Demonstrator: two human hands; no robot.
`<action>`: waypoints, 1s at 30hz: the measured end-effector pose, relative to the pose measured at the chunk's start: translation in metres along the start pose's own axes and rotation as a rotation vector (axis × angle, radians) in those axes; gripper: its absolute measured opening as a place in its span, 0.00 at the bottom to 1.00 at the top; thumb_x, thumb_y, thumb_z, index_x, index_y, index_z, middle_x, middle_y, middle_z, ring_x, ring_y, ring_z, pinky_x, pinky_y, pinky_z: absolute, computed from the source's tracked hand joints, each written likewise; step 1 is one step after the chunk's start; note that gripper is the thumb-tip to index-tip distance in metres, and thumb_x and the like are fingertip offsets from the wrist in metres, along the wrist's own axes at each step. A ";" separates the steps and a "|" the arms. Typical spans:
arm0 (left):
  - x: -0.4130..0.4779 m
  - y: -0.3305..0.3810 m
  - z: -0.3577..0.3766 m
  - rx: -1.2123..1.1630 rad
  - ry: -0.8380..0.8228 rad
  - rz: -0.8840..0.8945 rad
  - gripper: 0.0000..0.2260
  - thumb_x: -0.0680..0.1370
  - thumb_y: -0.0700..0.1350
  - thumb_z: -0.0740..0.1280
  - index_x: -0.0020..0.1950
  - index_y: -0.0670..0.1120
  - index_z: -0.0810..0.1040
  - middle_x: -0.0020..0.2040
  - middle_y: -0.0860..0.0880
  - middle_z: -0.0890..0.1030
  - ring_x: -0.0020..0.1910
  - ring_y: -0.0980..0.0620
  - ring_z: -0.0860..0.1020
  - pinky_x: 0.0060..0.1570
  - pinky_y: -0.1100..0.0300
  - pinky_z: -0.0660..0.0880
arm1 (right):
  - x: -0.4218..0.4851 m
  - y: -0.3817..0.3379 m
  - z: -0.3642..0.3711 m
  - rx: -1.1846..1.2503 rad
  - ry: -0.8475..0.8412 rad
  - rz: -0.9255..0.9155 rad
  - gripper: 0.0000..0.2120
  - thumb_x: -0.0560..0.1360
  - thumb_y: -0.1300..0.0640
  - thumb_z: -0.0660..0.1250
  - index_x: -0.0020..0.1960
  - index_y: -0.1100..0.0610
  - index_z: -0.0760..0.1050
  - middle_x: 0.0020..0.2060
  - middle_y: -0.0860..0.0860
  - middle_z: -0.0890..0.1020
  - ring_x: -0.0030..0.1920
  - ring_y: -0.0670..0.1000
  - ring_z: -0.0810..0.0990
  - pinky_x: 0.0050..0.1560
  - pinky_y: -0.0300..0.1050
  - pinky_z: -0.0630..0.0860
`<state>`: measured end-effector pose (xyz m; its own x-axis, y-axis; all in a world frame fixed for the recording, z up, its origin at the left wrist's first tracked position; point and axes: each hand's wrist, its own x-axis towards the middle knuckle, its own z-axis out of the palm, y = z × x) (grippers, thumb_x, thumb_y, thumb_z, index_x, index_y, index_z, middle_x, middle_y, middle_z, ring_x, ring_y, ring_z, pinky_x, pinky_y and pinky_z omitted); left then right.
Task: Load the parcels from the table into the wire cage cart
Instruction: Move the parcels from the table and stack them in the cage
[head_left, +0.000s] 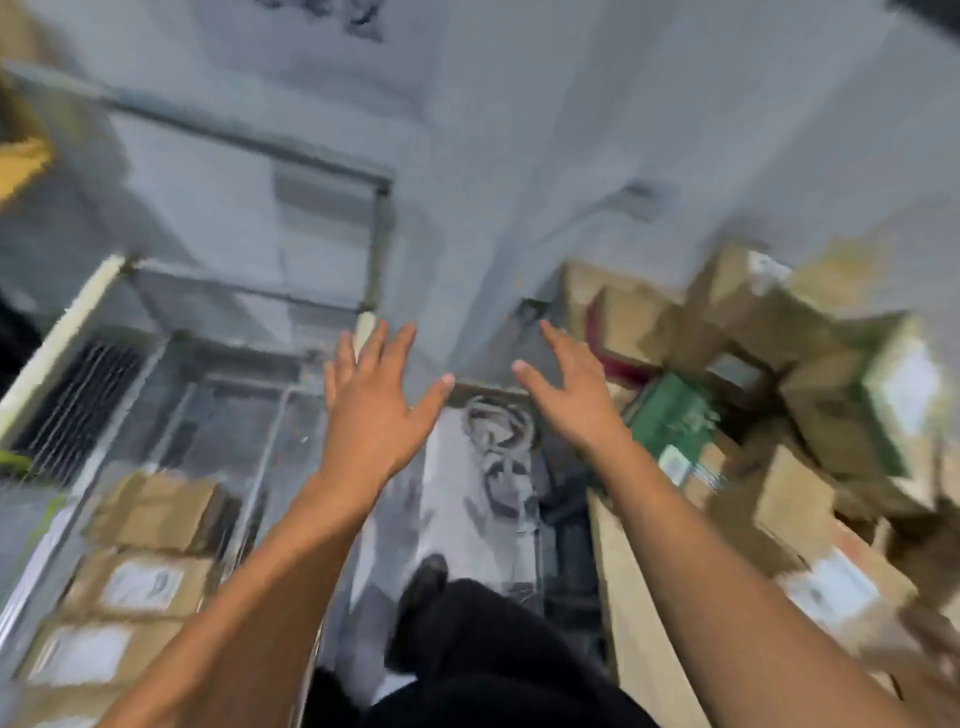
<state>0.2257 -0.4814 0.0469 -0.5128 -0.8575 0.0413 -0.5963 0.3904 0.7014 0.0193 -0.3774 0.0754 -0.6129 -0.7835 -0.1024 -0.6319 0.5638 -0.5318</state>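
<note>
One grey wire cage cart at left holds a few white-labelled brown cardboard parcels at its near end. A bigger heap of brown and green boxes waits on the pale wooden table at right, so most loading looks undone. The left hand and right hand hover between, spread wide, empty.

Parcel depot or warehouse sorting area. At the right, a table is heaped with cardboard parcels, several bearing white shipping labels, among them a green carton. At the left stands a wire cage cart with metal-mesh sides, holding stacked labelled boxes. A bare grey concrete floor runs between them, with a coiled cable lying in the aisle.
</note>
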 end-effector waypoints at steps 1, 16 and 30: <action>0.002 0.023 0.007 0.009 -0.018 0.057 0.40 0.74 0.73 0.54 0.81 0.54 0.65 0.82 0.45 0.63 0.81 0.35 0.55 0.79 0.40 0.52 | -0.010 0.014 -0.022 0.031 0.073 0.029 0.47 0.70 0.25 0.57 0.83 0.48 0.61 0.81 0.54 0.65 0.82 0.56 0.59 0.82 0.56 0.54; -0.036 0.306 0.173 -0.052 -0.325 0.479 0.33 0.80 0.64 0.65 0.80 0.50 0.64 0.77 0.47 0.68 0.77 0.47 0.62 0.76 0.43 0.64 | -0.156 0.226 -0.234 0.482 0.687 0.354 0.32 0.81 0.37 0.64 0.82 0.39 0.59 0.81 0.42 0.62 0.81 0.47 0.58 0.79 0.55 0.60; 0.021 0.408 0.290 -0.328 -0.561 0.386 0.31 0.81 0.62 0.64 0.82 0.55 0.60 0.78 0.53 0.63 0.72 0.57 0.65 0.63 0.66 0.62 | -0.098 0.320 -0.252 0.592 0.621 0.681 0.38 0.80 0.32 0.61 0.84 0.49 0.57 0.82 0.49 0.61 0.81 0.53 0.60 0.79 0.62 0.63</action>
<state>-0.2077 -0.2425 0.1276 -0.9376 -0.3470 0.0200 -0.1414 0.4332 0.8902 -0.2427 -0.0545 0.1274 -0.9846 0.0066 -0.1747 0.1561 0.4835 -0.8613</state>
